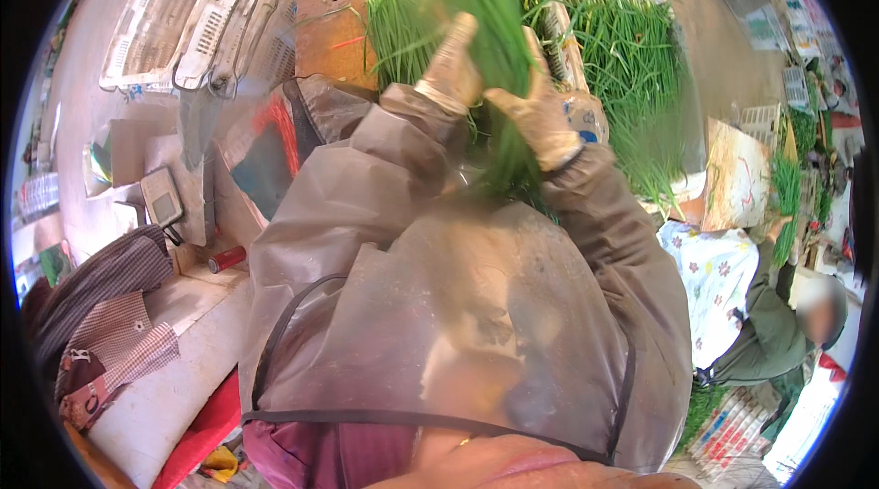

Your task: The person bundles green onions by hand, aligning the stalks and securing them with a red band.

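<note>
My gloved left hand (453,66) and gloved right hand (539,115) are on either side of a long bunch of green leafy stalks (484,15), blurred by motion. The left thumb and fingers lie along the bunch's left side. My right hand, thumb apart from its fingers, supports it from the right. Left of them, a trimmed bundle of similar stalks (398,36) lies on an orange-brown board (326,15). To the right, a white plastic crate (570,42) holds many more stalks (625,70). A roll of printed tape (587,118) sits beside that crate, partly hidden by my right hand.
Stacked white plastic crates (206,29) stand at upper left. A small scale-like device (162,197), a red can (226,259) and checked cloth (117,345) are at left. At right, another person (762,331) handles green stalks near a stained board (736,173).
</note>
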A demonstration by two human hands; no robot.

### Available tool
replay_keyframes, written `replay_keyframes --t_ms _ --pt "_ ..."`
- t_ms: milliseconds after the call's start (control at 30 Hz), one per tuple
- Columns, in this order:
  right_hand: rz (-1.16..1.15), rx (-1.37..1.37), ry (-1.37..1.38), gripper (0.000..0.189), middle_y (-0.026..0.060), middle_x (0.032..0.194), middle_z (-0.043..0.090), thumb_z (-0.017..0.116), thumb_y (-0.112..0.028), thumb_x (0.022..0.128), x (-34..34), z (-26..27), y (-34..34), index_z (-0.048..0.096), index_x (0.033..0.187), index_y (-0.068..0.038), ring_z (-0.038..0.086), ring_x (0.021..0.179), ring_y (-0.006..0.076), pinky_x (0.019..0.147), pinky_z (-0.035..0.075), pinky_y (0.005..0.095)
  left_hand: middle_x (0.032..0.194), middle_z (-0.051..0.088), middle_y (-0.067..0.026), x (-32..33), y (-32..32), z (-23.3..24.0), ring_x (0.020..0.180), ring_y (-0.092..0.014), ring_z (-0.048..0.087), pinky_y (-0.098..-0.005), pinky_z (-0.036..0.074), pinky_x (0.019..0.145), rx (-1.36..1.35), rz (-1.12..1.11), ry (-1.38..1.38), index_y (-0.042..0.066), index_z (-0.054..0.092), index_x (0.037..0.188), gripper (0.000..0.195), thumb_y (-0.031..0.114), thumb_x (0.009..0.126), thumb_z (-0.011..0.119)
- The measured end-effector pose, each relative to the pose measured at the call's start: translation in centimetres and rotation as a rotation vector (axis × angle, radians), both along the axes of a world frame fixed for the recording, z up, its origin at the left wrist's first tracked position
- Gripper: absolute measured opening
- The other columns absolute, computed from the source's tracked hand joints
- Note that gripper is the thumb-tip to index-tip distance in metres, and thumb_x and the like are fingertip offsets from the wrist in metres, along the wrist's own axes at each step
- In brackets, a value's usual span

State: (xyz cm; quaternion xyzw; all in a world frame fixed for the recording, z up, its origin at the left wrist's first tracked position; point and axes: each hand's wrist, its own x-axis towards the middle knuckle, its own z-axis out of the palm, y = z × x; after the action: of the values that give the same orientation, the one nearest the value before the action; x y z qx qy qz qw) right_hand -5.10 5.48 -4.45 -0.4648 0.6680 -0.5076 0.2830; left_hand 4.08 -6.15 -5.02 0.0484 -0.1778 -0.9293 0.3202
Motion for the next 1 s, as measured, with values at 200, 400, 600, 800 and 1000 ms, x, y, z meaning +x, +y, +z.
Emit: replay_keyframes --t_ms 200,400,600,800,1000 --pt "0.269 0.543 0.476 0.100 0.0286 0.133 0.050 0.080 -0.034 0.072 -9.7 4.4 -1.4 0.025 0.146 0.005 0.048 0.127 0.0339 0.105 0.039 0.0364 0.109 0.067 -0.0093 -7.8 3.0 -3.4 0.101 -0.026 0.064 -0.0441 0.050 0.094 0.446 -0.185 0.021 0.009 0.062 0.115 0.030 0.027 0.091 0.065" --pt "0.764 1.277 0.390 0.059 0.0091 0.098 0.069 0.082 -0.022 0.077 -11.8 10.0 -14.2 0.055 0.125 -0.002 0.065 0.086 0.0177 0.077 0.054 0.0336 0.124 0.058 -0.0175 -10.6 2.3 -4.1 0.115 -0.036 0.056 -0.0588 0.044 0.100 0.683 -0.084 0.338 0.006 0.047 0.131 0.065 0.053 0.088 0.061" --pt "0.707 1.422 0.777 0.062 0.0081 0.089 0.074 0.080 -0.054 0.067 -8.3 9.1 -20.7 0.072 0.101 -0.003 0.070 0.082 0.0236 0.078 0.054 0.0350 0.122 0.059 -0.0216 -9.3 -0.6 -5.0 0.112 -0.036 0.058 -0.0537 0.045 0.102 0.905 -0.127 0.279 -0.002 0.051 0.123 0.085 0.069 0.077 0.060" --pt "0.455 1.092 1.069 0.048 0.0198 0.090 0.068 0.067 -0.033 0.084 -3.0 4.4 -7.0 0.060 0.116 0.002 0.069 0.085 0.0327 0.074 0.055 0.0446 0.115 0.065 -0.0137 -5.8 2.1 -8.2 0.106 -0.028 0.061 -0.0455 0.050 0.094 0.785 -0.352 0.159 0.005 0.061 0.115 0.057 0.053 0.085 0.066" --pt "0.369 0.383 0.415 0.045 0.0135 0.112 0.067 0.067 -0.034 0.088 -2.3 6.2 3.0 0.062 0.123 -0.006 0.068 0.090 0.0286 0.076 0.054 0.0392 0.100 0.069 -0.0098 0.3 3.3 -6.3 0.087 -0.020 0.065 -0.0344 0.054 0.081 0.414 -0.368 -0.227 0.001 0.063 0.109 0.027 0.014 0.085 0.068"
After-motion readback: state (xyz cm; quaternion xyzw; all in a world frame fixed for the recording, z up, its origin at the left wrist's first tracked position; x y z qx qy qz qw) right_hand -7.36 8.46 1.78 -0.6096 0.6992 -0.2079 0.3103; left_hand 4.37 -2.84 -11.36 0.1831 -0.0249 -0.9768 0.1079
